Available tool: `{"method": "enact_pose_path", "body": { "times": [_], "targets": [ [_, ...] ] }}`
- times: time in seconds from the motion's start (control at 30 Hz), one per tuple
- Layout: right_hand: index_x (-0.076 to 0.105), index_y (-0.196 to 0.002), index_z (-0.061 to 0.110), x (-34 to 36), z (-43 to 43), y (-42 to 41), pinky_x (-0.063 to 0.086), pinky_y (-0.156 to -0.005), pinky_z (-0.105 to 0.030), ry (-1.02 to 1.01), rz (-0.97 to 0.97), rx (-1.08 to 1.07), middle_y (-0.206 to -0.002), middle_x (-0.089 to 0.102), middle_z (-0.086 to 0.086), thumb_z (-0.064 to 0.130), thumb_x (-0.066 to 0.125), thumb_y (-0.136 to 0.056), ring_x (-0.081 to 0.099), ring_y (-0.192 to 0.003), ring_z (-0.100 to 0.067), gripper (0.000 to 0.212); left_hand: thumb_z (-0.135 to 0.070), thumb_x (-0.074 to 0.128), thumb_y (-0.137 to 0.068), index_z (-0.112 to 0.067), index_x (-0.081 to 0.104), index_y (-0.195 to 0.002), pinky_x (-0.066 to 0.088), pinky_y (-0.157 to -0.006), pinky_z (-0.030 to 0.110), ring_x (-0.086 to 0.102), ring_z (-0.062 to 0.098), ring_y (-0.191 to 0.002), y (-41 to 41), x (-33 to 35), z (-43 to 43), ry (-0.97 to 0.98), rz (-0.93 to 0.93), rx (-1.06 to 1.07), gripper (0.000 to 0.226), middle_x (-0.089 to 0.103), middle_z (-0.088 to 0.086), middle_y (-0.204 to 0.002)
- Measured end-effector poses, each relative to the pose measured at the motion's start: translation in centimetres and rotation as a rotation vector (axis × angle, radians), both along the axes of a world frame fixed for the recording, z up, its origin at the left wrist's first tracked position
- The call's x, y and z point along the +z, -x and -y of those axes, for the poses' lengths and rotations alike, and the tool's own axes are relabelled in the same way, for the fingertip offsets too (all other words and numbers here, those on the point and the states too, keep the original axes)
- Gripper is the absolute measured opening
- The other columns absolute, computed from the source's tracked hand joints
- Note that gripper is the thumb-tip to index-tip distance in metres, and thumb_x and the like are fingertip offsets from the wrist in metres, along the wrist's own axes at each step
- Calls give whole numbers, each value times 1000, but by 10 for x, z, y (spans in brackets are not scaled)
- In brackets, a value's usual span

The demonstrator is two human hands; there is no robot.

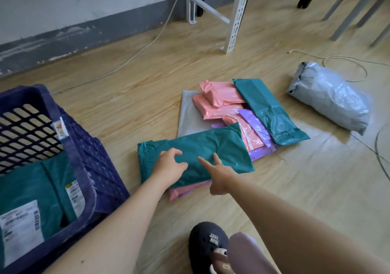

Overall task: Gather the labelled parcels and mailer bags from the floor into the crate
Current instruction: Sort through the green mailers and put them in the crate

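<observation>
**Teal bag under both hands, crate on the left**

Head view. Navy crate (pixel 95 157) low on the left, with labelled teal mailers (pixel 48 181) already inside, white stickers up.

Just right of the crate, flat on the wood floor: teal mailer (pixel 200 145), lying over a pink and a purple edge.

Left hand (pixel 168 168) on the crate-side half of it, fingers arched and curled, thumb and fingertips pinching up a bit of the plastic.

Right hand (pixel 219 176) on the half away from the crate, index and thumb spread and laid on the bag, other fingers tucked under. Actual hold there impossible to call.

Further right of the crate, past that bag: messy pile of pink mailers (pixel 219 98), a purple mailer (pixel 253 124) and a second teal mailer (pixel 268 109) slanted across the far side, all on a flat grey mailer (pixel 187 113).

Well apart from the crate, far right: bulky grey parcel (pixel 329 96), off on its own.

Beyond the pile from the crate: white rack leg (pixel 238 14).

Right of the crate near the bottom edge: dark clog (pixel 206 244).
</observation>
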State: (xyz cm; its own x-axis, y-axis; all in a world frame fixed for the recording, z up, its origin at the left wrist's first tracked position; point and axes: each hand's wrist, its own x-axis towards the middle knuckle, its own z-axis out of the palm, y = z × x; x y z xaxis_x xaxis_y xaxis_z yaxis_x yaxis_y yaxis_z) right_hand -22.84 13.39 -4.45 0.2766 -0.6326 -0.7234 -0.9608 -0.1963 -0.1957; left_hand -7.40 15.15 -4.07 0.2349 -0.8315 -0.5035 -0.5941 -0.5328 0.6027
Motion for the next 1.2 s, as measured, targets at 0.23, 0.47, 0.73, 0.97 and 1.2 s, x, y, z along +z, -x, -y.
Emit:
{"method": "enact_pose_path", "body": {
  "times": [0.23, 0.47, 0.73, 0.97, 1.2],
  "targets": [
    [25, -144, 12, -1, 0, -3, 45, -89, -36, 221, -10, 3, -130, 44, -15, -2, 53, -81, 50, -118, -32, 69, -23, 59, -88, -22, 49, -130, 36, -82, 25, 50, 15, -101, -5, 7, -6, -12, -14, -42, 42, 38, 3, -139],
    [63, -112, 14, 51, 17, -6, 44, -72, -35, 670, 15, 59, -113, 51, -7, 7, 55, -87, 45, -115, -26, 28, -22, 58, -85, -23, 52, -124, 45, -92, 30, 54, 23, -111, -8, 49, -4, 57, 6, -77, 39, 46, 5, -132],
    [65, -113, 19, 166, 32, -12, 42, -71, -31, 896, 57, -73, -111, 60, -8, 9, 54, -88, 59, -104, -30, 29, -35, 57, -90, -20, 51, -129, 40, -97, 30, 49, 24, -121, -34, 139, 3, 299, 179, -108, 43, 46, 7, -136],
    [67, -93, 14, 247, -14, -59, 36, -67, -29, 897, 215, -366, -95, 63, -8, 5, 51, -82, 52, -80, -30, 22, -45, 50, -92, -21, 40, -139, 25, -111, 41, 31, 25, -136, -67, 231, -39, 685, 493, 26, 54, 34, 5, -148],
    [68, -90, 20, 272, -54, -78, 38, -64, -28, 814, 476, -498, -77, 57, -5, 11, 50, -87, 50, -74, -28, 20, -33, 64, -85, -20, 22, -147, 18, -117, 49, 15, 26, -145, -103, 262, -89, 868, 272, 521, 77, 18, 7, -156]
  ]
}}
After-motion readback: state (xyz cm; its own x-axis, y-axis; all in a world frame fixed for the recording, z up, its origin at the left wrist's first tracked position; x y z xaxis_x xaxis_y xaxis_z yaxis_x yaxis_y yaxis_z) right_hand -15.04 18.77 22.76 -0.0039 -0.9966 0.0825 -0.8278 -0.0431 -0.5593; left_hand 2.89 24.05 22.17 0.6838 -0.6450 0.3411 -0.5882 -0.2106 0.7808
